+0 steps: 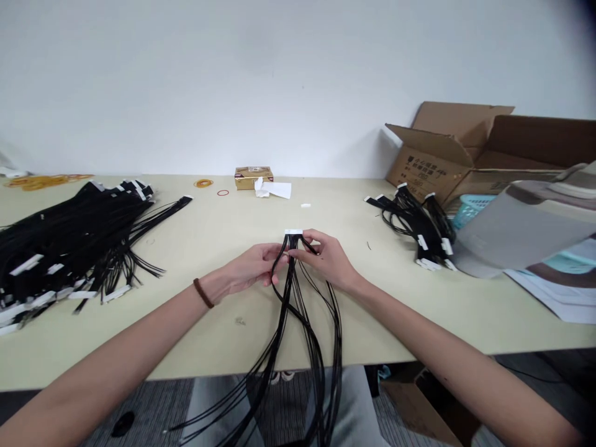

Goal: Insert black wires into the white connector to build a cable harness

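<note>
A black wire harness (313,338) with a white connector (293,232) at its top end lies across the table edge, its loose wires hanging over my lap. My left hand (261,266) has its fingers closed on the wires just below the connector, from the left. From the right, my right hand (328,257) pinches the same bundle close under the connector, with its thumb across the wires. The wires split into several strands below my hands. Some fingertips are hidden behind the strands.
A big pile of black harnesses (60,233) lies at left, a smaller bundle (414,223) at right. Beyond it stand an open cardboard box (428,164) and a grey cap (521,217). A gold box (251,180), tissue (274,189) and rubber bands (203,183) sit near the wall.
</note>
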Demonstrator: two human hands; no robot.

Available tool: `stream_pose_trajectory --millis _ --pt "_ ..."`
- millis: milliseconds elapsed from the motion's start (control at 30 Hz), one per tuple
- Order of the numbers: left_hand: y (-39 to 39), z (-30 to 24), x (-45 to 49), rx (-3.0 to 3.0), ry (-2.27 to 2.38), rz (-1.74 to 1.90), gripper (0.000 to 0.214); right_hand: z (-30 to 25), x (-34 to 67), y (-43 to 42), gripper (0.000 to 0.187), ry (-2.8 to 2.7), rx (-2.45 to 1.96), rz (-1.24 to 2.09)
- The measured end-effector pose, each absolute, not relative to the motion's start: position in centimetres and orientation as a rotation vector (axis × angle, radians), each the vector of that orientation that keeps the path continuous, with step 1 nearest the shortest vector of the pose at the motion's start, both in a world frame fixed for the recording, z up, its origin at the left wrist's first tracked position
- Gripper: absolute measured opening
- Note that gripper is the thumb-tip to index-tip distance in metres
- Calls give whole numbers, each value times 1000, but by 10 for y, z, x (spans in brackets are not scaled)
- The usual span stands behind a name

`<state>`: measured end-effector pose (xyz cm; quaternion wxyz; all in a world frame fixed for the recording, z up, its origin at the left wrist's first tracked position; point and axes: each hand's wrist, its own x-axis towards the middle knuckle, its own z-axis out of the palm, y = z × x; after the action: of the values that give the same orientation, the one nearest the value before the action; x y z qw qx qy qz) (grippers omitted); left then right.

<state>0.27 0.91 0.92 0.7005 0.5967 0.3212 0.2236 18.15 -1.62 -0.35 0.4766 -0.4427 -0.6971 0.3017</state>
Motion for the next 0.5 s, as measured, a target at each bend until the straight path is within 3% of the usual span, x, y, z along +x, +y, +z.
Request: stream_pose_trajectory --millis 167,300,500 --pt "7 6 4 1449 593 503 18 3 177 -22 22 -1733 -1046 782" --pt "4 14 4 1288 495 484 19 2 175 -23 24 -1709 -940 1111" --pt "21 40 -13 925 458 1047 32 3 183 -25 60 -1680 -949 1500"
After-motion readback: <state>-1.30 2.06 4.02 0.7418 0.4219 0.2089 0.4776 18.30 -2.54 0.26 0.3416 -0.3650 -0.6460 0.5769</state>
